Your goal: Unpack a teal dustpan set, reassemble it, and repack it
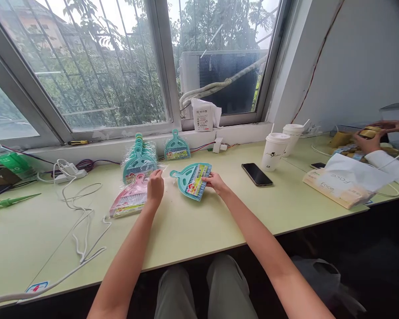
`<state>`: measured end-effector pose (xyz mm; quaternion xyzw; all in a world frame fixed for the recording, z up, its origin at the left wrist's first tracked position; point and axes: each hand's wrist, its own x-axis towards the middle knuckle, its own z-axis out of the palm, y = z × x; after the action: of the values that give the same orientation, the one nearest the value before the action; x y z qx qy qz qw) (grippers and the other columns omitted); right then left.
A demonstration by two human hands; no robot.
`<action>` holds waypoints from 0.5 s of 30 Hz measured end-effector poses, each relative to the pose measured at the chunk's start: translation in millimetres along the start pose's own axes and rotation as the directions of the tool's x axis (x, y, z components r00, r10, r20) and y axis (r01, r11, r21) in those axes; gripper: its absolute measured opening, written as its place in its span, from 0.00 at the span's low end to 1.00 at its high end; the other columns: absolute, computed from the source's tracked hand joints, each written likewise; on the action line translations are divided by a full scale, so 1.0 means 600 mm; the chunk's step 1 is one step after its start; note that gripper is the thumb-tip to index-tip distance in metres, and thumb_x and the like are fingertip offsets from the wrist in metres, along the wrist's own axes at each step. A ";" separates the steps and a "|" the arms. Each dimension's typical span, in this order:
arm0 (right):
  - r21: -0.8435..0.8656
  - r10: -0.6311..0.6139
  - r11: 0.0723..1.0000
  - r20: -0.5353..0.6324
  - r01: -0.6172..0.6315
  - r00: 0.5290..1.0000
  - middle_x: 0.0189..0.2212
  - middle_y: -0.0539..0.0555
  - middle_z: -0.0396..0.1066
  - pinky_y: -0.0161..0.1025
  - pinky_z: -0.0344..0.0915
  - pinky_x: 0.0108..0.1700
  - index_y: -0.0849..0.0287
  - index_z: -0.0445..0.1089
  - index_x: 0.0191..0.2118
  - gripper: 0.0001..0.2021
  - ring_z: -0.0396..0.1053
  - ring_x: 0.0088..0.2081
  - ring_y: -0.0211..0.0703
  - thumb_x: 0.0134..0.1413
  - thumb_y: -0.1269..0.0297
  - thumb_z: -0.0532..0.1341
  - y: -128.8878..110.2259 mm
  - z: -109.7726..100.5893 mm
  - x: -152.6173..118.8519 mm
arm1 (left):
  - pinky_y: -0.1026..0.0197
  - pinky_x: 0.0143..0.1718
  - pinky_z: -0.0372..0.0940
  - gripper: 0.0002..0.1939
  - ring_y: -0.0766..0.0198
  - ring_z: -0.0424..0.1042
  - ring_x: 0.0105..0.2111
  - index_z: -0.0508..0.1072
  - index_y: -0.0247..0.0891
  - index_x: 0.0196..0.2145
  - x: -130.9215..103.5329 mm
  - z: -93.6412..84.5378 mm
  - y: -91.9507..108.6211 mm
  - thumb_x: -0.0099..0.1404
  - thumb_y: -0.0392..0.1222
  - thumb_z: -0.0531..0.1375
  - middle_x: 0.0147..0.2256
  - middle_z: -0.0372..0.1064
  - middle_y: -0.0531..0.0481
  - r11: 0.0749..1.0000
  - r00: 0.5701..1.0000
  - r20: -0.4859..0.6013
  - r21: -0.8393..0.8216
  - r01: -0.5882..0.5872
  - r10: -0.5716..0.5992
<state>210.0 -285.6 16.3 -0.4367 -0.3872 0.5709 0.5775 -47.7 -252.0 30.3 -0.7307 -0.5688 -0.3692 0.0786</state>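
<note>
My right hand point(215, 182) grips the right edge of a teal mini dustpan point(187, 179) with a brush and a printed yellow-green label card on it. The dustpan is tilted just over the table, its handle pointing left. My left hand point(155, 188) is closed, with clear plastic film point(163, 167) showing at its fingertips. Beside and partly behind that hand lies a pink dustpan set point(129, 198) in clear wrapping. Several wrapped teal dustpans point(139, 160) stand in a row behind it. Another teal dustpan point(176, 148) leans at the wall under the window.
A phone point(256, 174) and two lidded cups with straws, the nearer cup point(274, 153) plain to see, stand to the right. Beyond are a tissue pack point(339, 181) and another person's hands point(370, 141) holding something yellowish. White cables point(83, 221) and a power strip point(71, 173) lie left.
</note>
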 end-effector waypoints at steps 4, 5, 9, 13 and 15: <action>0.030 0.005 1.000 0.005 -0.005 1.000 0.36 0.58 0.76 0.41 0.75 0.38 0.64 0.70 0.35 0.11 0.75 0.34 0.43 0.42 0.77 0.67 0.003 0.004 -0.003 | 0.55 0.54 0.61 0.22 0.54 0.65 0.53 0.69 0.32 0.51 -0.001 -0.001 0.004 0.64 0.28 0.45 0.52 0.65 0.40 0.997 0.999 0.029 -0.072 -0.024 0.026; 0.045 0.007 0.999 0.022 -0.008 1.000 0.36 0.58 0.76 0.40 0.75 0.38 0.64 0.70 0.35 0.11 0.75 0.34 0.43 0.41 0.77 0.67 0.004 0.006 -0.004 | 0.55 0.54 0.61 0.21 0.55 0.65 0.53 0.68 0.33 0.51 -0.001 0.000 0.005 0.64 0.28 0.45 0.52 0.65 0.40 0.994 0.998 0.037 -0.104 -0.043 0.047; 0.055 -0.006 0.998 0.116 -0.001 0.993 0.37 0.57 0.76 0.39 0.75 0.38 0.64 0.71 0.36 0.13 0.75 0.36 0.44 0.41 0.74 0.69 0.003 0.016 -0.010 | 0.56 0.52 0.63 0.15 0.59 0.67 0.50 0.67 0.37 0.46 -0.004 0.012 0.014 0.65 0.31 0.47 0.48 0.66 0.43 0.940 0.989 0.020 -0.316 -0.132 0.146; 0.054 -0.036 0.998 0.128 0.029 0.991 0.38 0.58 0.76 0.41 0.74 0.40 0.64 0.72 0.37 0.13 0.75 0.37 0.45 0.41 0.73 0.69 0.001 0.024 -0.013 | 0.55 0.52 0.63 0.09 0.60 0.67 0.49 0.66 0.38 0.42 -0.013 0.011 0.047 0.66 0.36 0.49 0.48 0.66 0.44 0.853 0.972 -0.060 -0.469 -0.227 0.226; 0.090 -0.055 0.995 0.078 0.048 0.995 0.37 0.57 0.75 0.42 0.74 0.41 0.64 0.71 0.36 0.12 0.75 0.37 0.45 0.42 0.73 0.68 0.001 0.026 -0.013 | 0.51 0.59 0.55 0.11 0.58 0.62 0.56 0.65 0.39 0.46 -0.021 -0.001 0.071 0.67 0.37 0.50 0.53 0.63 0.43 0.873 0.962 -0.122 -0.405 -0.274 0.245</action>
<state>194.8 -292.4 20.9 -0.3774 -0.3958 0.5893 0.5947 -11.2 -276.5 35.6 -0.7872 -0.3705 -0.4928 -0.0117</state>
